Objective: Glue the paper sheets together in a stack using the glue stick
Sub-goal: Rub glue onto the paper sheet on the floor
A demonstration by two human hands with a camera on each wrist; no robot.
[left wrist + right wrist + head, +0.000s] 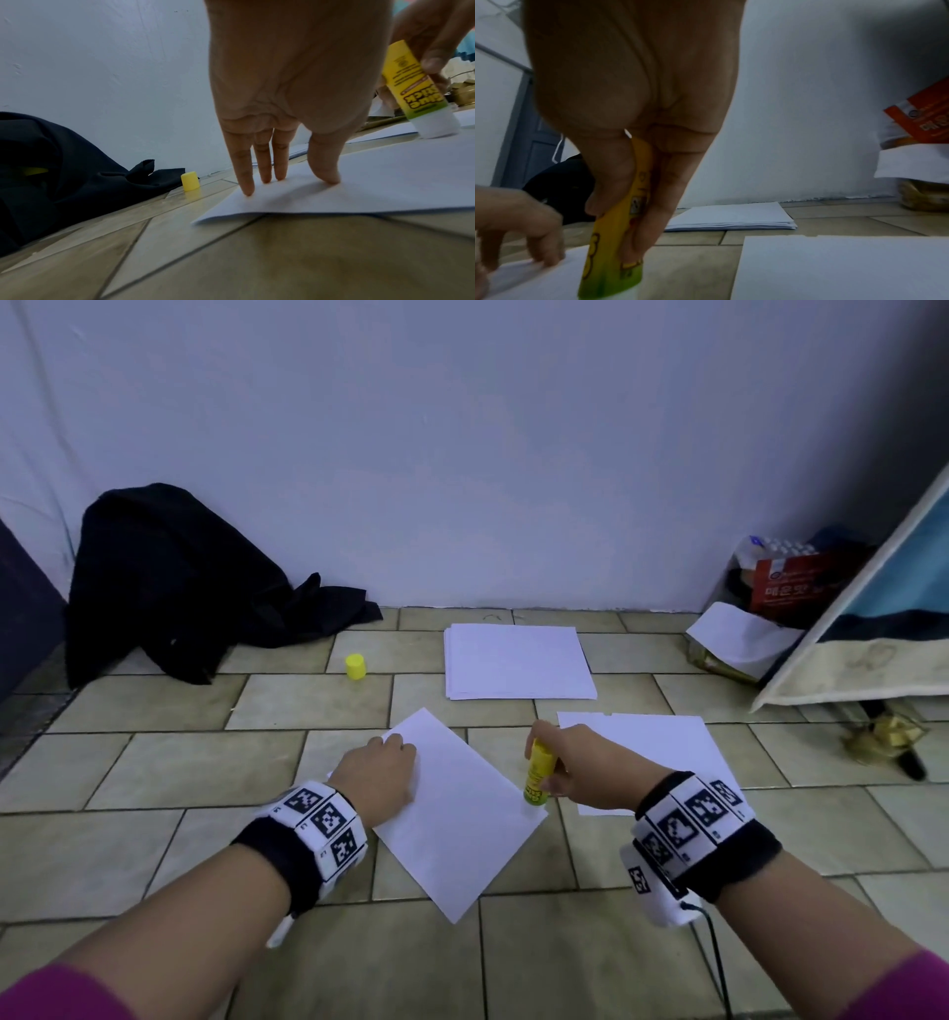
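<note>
A white paper sheet [452, 809] lies turned at an angle on the tiled floor in front of me. My left hand [382, 770] presses its far left corner with straight fingertips [270, 178]. My right hand [560, 765] grips a yellow glue stick [537, 775], pointed down, with its white tip [437, 126] touching the sheet's right edge. The stick's yellow cap [355, 667] stands on the floor at the far left. A paper stack [518, 662] lies farther back, and another sheet [652, 757] lies under my right wrist.
A black cloth heap [179, 582] sits against the wall at the back left. At the right stand a bag with a red packet [785, 588], a leaning board [868, 634] and a crumpled gold wrapper [883, 737]. Tiled floor [539, 958] lies near me.
</note>
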